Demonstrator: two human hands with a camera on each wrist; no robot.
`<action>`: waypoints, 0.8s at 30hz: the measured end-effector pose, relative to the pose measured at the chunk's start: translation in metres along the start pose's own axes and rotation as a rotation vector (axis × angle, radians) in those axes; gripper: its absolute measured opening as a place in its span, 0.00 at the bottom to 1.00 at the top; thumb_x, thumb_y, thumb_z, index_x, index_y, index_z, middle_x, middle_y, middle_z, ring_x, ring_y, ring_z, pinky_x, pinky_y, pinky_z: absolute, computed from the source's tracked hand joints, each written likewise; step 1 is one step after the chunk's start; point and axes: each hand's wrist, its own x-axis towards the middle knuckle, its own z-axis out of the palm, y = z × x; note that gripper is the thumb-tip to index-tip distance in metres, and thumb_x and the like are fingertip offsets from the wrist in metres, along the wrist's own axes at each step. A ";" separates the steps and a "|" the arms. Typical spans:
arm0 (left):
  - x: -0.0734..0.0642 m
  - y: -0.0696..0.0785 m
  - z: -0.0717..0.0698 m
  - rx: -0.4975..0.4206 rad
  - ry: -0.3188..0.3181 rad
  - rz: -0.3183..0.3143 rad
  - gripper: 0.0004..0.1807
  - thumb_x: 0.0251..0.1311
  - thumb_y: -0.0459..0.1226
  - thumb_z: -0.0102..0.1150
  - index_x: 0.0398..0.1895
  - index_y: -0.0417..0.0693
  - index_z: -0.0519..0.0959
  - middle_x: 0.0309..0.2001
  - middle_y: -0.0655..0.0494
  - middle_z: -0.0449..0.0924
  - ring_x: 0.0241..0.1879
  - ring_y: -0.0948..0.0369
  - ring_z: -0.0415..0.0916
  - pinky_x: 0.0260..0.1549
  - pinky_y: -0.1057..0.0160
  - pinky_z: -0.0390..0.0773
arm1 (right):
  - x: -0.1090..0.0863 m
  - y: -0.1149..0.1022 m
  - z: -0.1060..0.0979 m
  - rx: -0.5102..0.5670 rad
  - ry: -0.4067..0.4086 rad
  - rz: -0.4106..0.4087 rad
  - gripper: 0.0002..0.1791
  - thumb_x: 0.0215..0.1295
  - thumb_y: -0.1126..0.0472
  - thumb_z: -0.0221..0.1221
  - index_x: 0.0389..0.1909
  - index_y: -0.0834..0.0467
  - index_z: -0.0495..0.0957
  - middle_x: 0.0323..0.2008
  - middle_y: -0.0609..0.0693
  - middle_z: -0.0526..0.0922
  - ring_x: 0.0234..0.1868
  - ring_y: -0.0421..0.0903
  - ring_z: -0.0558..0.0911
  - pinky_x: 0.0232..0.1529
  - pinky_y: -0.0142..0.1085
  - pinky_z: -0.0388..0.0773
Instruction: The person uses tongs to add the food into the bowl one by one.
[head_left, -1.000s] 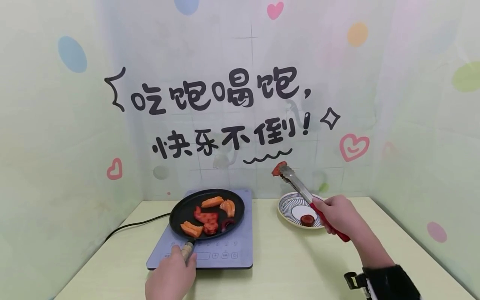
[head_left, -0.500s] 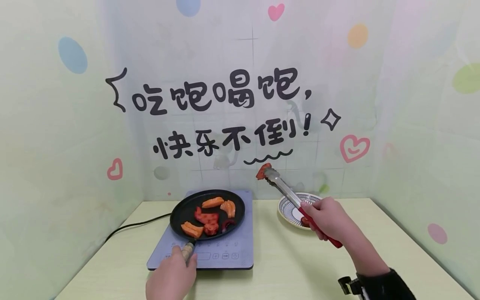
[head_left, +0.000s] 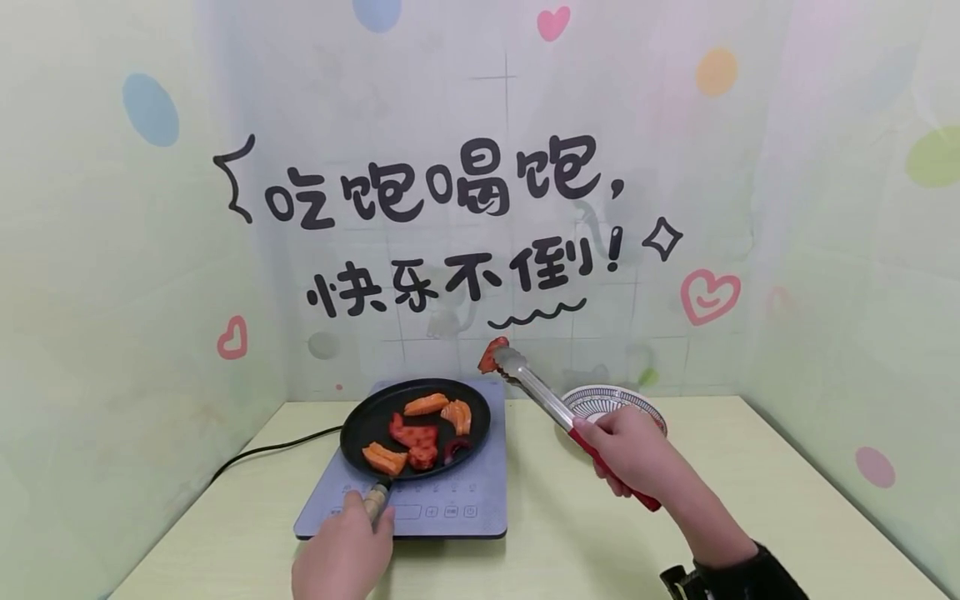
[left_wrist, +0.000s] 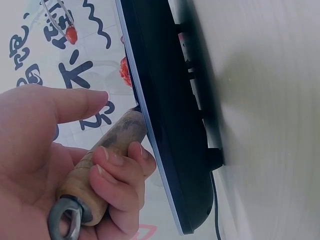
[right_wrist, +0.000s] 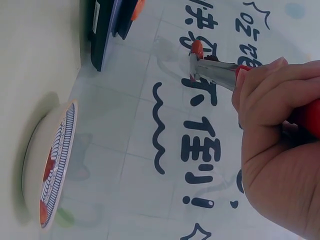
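Note:
My left hand (head_left: 341, 550) grips the wooden handle (left_wrist: 117, 135) of a black frying pan (head_left: 363, 429), fingers curled round it. The pan sits on an induction cooktop (head_left: 487, 496) and holds several orange, salmon-like pieces (head_left: 425, 404), a red wing-shaped piece (head_left: 412, 435) and a dark red curved piece (head_left: 456, 450). In my right hand (head_left: 637, 450) are metal tongs (head_left: 543, 396) with red grips. Their tips pinch a red piece of food (head_left: 492, 356), raised behind the pan's right side in the head view. The right wrist view also shows this red piece (right_wrist: 197, 48) at the tips.
Right of the cooktop stands a blue-patterned plate (head_left: 611, 398), partly hidden by my right hand; red pieces (right_wrist: 50, 165) lie in it. A black cord (head_left: 270, 450) runs left from the cooktop. A wall (head_left: 480, 83) with black lettering closes off the table's back.
My right hand has carried the tongs and red piece leftward and slightly down, from over the plate toward the pan. My left hand and the pan have stayed put.

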 end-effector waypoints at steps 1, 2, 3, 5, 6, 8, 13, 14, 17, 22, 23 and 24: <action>0.000 0.000 0.000 0.000 0.000 0.001 0.40 0.74 0.51 0.60 0.69 0.21 0.67 0.47 0.28 0.85 0.41 0.39 0.87 0.35 0.40 0.84 | 0.000 -0.001 0.002 0.002 -0.006 -0.004 0.26 0.80 0.46 0.58 0.23 0.60 0.79 0.13 0.50 0.77 0.10 0.42 0.72 0.15 0.34 0.70; 0.000 0.000 0.000 0.000 0.000 0.001 0.40 0.74 0.51 0.60 0.69 0.21 0.67 0.47 0.28 0.85 0.41 0.39 0.87 0.35 0.40 0.84 | -0.001 -0.001 0.004 0.008 -0.012 -0.007 0.27 0.80 0.47 0.58 0.23 0.60 0.79 0.13 0.50 0.77 0.10 0.42 0.72 0.15 0.33 0.70; 0.000 0.000 0.000 0.000 0.000 0.001 0.40 0.74 0.51 0.60 0.69 0.21 0.67 0.47 0.28 0.85 0.41 0.39 0.87 0.35 0.40 0.84 | -0.001 -0.002 0.006 0.015 -0.018 -0.012 0.27 0.80 0.47 0.58 0.22 0.60 0.78 0.13 0.50 0.77 0.10 0.42 0.72 0.15 0.33 0.71; 0.000 0.000 0.000 0.000 0.001 0.003 0.40 0.74 0.51 0.60 0.68 0.21 0.67 0.46 0.29 0.85 0.40 0.39 0.87 0.34 0.41 0.84 | -0.001 -0.003 0.011 0.028 -0.030 -0.019 0.26 0.80 0.47 0.59 0.23 0.60 0.78 0.14 0.50 0.77 0.09 0.41 0.72 0.14 0.33 0.71; 0.000 0.000 0.000 0.000 0.001 0.004 0.40 0.74 0.51 0.60 0.68 0.21 0.67 0.46 0.29 0.85 0.41 0.39 0.87 0.34 0.41 0.84 | -0.002 -0.003 0.014 0.033 -0.034 -0.020 0.26 0.80 0.48 0.59 0.23 0.60 0.78 0.14 0.50 0.77 0.09 0.41 0.72 0.14 0.33 0.72; 0.000 0.000 0.000 0.000 0.000 0.003 0.40 0.74 0.51 0.60 0.68 0.21 0.67 0.47 0.29 0.85 0.41 0.39 0.87 0.35 0.41 0.84 | -0.002 -0.002 0.018 0.039 -0.044 -0.026 0.26 0.80 0.48 0.59 0.22 0.60 0.78 0.14 0.50 0.77 0.08 0.40 0.71 0.13 0.33 0.71; 0.001 0.000 0.000 0.006 -0.008 0.001 0.41 0.74 0.51 0.59 0.70 0.20 0.66 0.50 0.27 0.85 0.44 0.37 0.87 0.38 0.40 0.85 | -0.003 -0.004 0.029 0.033 -0.076 -0.035 0.26 0.80 0.48 0.59 0.22 0.60 0.78 0.13 0.50 0.76 0.07 0.39 0.70 0.12 0.31 0.68; 0.002 0.000 0.001 0.008 -0.008 0.002 0.41 0.74 0.51 0.59 0.70 0.20 0.66 0.50 0.27 0.85 0.45 0.37 0.87 0.39 0.40 0.85 | -0.004 -0.006 0.031 0.031 -0.085 -0.037 0.25 0.80 0.48 0.59 0.22 0.59 0.78 0.13 0.49 0.76 0.07 0.39 0.70 0.12 0.31 0.68; 0.002 0.000 0.001 0.007 -0.011 0.006 0.42 0.75 0.51 0.59 0.71 0.20 0.65 0.52 0.27 0.84 0.46 0.36 0.86 0.40 0.39 0.85 | -0.005 -0.009 0.037 0.025 -0.107 -0.049 0.26 0.80 0.48 0.59 0.22 0.59 0.77 0.13 0.48 0.75 0.07 0.38 0.69 0.12 0.30 0.67; 0.002 -0.002 0.002 -0.001 -0.005 0.014 0.41 0.75 0.51 0.59 0.70 0.20 0.65 0.49 0.27 0.85 0.44 0.37 0.87 0.37 0.39 0.85 | -0.004 -0.013 0.048 0.031 -0.128 -0.082 0.26 0.80 0.49 0.59 0.22 0.59 0.78 0.11 0.48 0.75 0.06 0.37 0.69 0.11 0.31 0.68; 0.002 -0.002 0.002 -0.001 -0.004 0.014 0.41 0.75 0.51 0.59 0.70 0.20 0.65 0.49 0.27 0.85 0.44 0.37 0.87 0.37 0.39 0.85 | -0.004 -0.014 0.052 0.036 -0.135 -0.089 0.26 0.80 0.49 0.58 0.22 0.59 0.78 0.11 0.47 0.75 0.06 0.37 0.69 0.11 0.31 0.68; 0.002 -0.002 0.002 -0.001 -0.003 0.014 0.41 0.75 0.51 0.59 0.70 0.20 0.65 0.49 0.27 0.85 0.44 0.37 0.87 0.38 0.39 0.85 | -0.003 -0.014 0.055 0.038 -0.141 -0.098 0.26 0.80 0.49 0.58 0.22 0.59 0.78 0.11 0.47 0.75 0.06 0.37 0.69 0.10 0.31 0.68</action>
